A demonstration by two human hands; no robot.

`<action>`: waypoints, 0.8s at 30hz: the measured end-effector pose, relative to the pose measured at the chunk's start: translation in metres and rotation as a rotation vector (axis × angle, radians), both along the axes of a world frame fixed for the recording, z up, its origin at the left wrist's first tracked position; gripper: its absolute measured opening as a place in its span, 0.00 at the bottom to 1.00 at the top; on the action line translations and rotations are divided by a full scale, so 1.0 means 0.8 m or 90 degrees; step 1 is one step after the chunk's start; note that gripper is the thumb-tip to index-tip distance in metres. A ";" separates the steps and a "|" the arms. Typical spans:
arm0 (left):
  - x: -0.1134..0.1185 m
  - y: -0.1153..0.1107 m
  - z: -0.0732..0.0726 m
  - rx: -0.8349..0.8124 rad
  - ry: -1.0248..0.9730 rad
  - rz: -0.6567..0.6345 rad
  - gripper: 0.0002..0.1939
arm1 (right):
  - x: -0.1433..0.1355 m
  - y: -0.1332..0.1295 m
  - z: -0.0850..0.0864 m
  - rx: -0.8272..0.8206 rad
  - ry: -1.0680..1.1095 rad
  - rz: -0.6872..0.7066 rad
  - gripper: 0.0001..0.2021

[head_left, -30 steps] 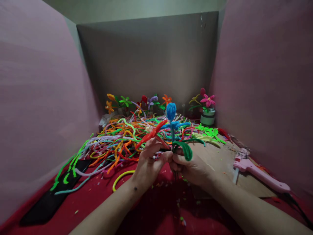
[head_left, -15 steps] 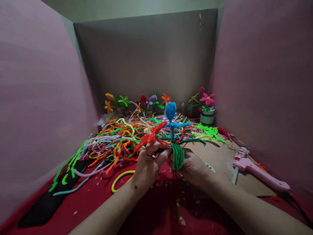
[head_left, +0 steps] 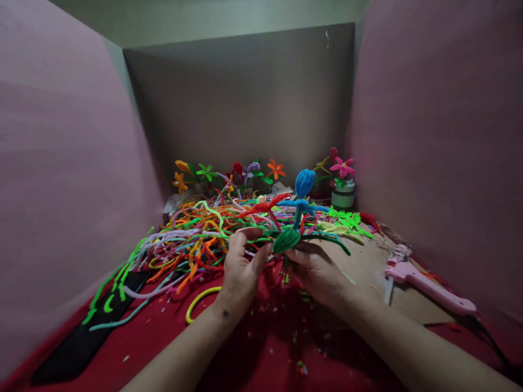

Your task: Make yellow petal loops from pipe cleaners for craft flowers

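In front of me my right hand [head_left: 316, 269] pinches the lower stems of a small pipe-cleaner flower bunch. The bunch carries a blue bud [head_left: 304, 183] at its top, blue petals below it, and a red flower [head_left: 263, 206] leaning left. A wide green leaf [head_left: 286, 240] faces me at its base, and a narrower green leaf [head_left: 330, 241] reaches right. Thin stem ends poke out under the right fingers. My left hand [head_left: 242, 264] is beside the wide leaf, thumb and forefinger apart; whether a fingertip touches the bunch I cannot tell.
A heap of colourful pipe cleaners [head_left: 196, 228] spreads behind my hands. To the right a pink glue gun [head_left: 429, 286] lies on cardboard [head_left: 368, 267]. A yellow ring [head_left: 200, 299] and a black flat object [head_left: 77, 343] lie left. Finished flowers, one set in a pale pot [head_left: 343, 194], line the back.
The bunch has turned and tipped right, so the wide leaf lies more sideways and the red flower shows edge-on. My left hand has drawn off the stems, its thumb and forefinger parting.
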State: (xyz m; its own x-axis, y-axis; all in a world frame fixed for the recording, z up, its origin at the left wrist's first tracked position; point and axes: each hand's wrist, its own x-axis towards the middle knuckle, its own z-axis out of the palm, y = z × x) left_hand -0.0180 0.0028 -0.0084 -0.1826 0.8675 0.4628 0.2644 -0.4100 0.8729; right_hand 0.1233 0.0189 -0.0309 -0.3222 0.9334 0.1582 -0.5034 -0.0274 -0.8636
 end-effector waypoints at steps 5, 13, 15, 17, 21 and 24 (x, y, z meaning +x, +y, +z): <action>0.014 -0.010 -0.004 -0.175 -0.079 -0.207 0.11 | 0.004 0.002 0.000 0.031 0.006 -0.034 0.10; 0.016 -0.011 -0.010 -0.194 -0.108 -0.328 0.13 | 0.006 0.000 0.000 0.090 -0.023 0.132 0.13; 0.011 -0.008 -0.012 -0.196 -0.144 -0.333 0.11 | 0.009 0.005 0.006 0.046 0.028 0.099 0.10; 0.008 -0.007 -0.012 -0.189 -0.119 -0.328 0.11 | 0.016 0.010 0.014 -0.012 0.074 0.040 0.11; 0.007 -0.007 -0.010 -0.171 -0.041 -0.300 0.14 | 0.032 0.013 0.032 -0.006 0.101 -0.010 0.10; 0.009 -0.006 -0.012 -0.209 -0.047 -0.283 0.13 | 0.036 0.011 0.040 0.014 0.048 -0.032 0.12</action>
State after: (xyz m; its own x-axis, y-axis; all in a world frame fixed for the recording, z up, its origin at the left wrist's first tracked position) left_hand -0.0109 -0.0020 -0.0183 0.2118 0.9650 0.1546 0.0614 -0.1710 0.9833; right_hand 0.1525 0.0279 0.0011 -0.2621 0.9438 0.2015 -0.5674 0.0182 -0.8232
